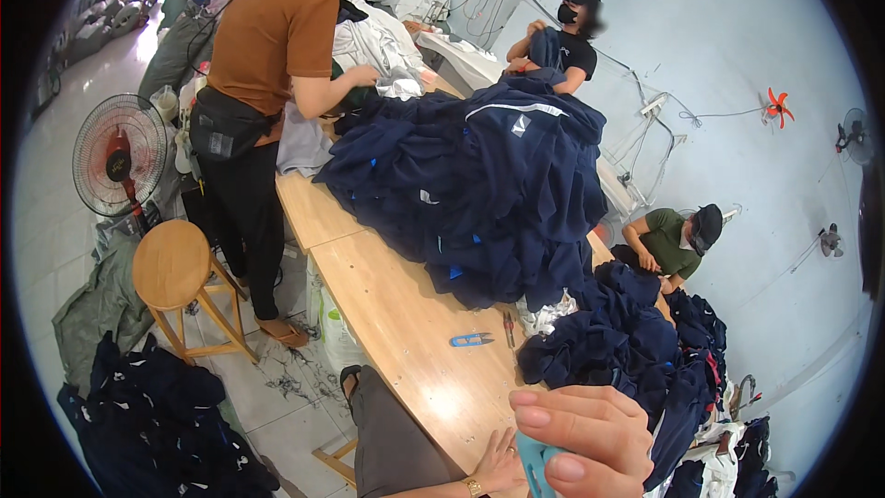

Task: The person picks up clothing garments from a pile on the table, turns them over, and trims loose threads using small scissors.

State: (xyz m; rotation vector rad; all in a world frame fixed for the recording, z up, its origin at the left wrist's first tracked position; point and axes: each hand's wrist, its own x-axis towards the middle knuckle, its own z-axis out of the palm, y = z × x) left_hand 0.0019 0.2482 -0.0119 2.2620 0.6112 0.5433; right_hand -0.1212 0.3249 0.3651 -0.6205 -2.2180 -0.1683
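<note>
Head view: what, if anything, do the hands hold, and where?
The right hand pinches a small teal tool by its upper end; the left hand rests on the wooden table, holding nothing visible.
</note>
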